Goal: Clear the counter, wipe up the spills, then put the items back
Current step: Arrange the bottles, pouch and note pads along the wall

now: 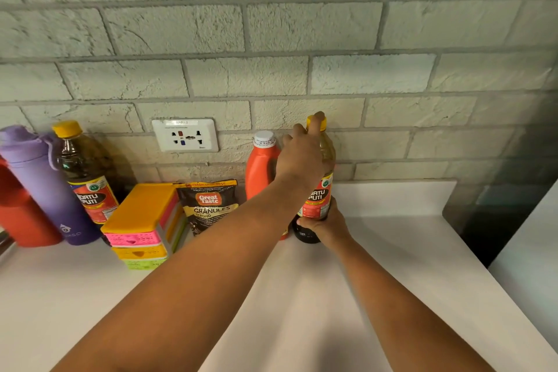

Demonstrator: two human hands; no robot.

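Held bottle: a yellow-capped sauce bottle is standing upright on the white bench, right of frame centre, close to the brick wall.
Left hand: the left hand is crossing in front of the bottle's neck, fingers curling round the shoulder with one fingertip reaching the cap; it is covering most of the upper bottle.
Right hand: the right hand is gripping the bottle's base, fingers wrapping round it; the base rim is only partly showing.
Hidden: the orange bottle with a white cap, just left of the held one, is being masked low down by the left forearm; whether the two bottles are touching cannot be told.
Cut off: a red container is running out of the frame's left edge; a purple flask is standing just beside it.
Hard to read: print on the coffee granules pouch and on the wall socket is blurring in part.
Other items: a second sauce bottle and a stack of coloured plastic drawers are sitting at lower left.
Edges: the bench's right edge is slanting down toward the lower right corner, with a dark gap beyond it.
Open room: bare bench surface is lying right of the held bottle and across the lower frame under both forearms.
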